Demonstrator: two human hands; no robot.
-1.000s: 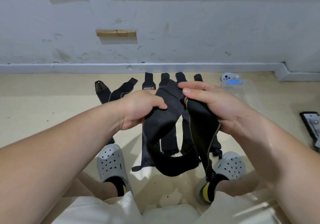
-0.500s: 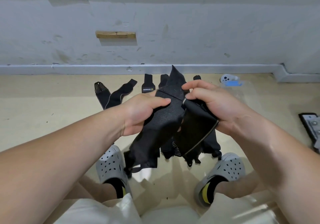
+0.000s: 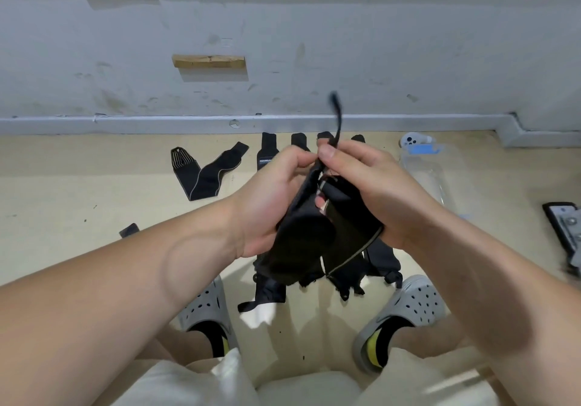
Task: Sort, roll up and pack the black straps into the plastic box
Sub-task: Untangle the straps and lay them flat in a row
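Black strap bundle (image 3: 314, 235) is held in mid-air above the floor, between the feet, apparently gathered for rolling. Left hand (image 3: 270, 198) and right hand (image 3: 374, 185) both curl round it, fingertips pinching its top edge together. Flattened straps (image 3: 268, 150) lie in a row near the wall, with the plastic box (image 3: 430, 179) just to their right, evidently within reach for packing.

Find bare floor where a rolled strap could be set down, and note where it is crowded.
Bare: floor left of the bent strap. Crowded: strap row ahead, plastic box right, held bundle between the shoes.
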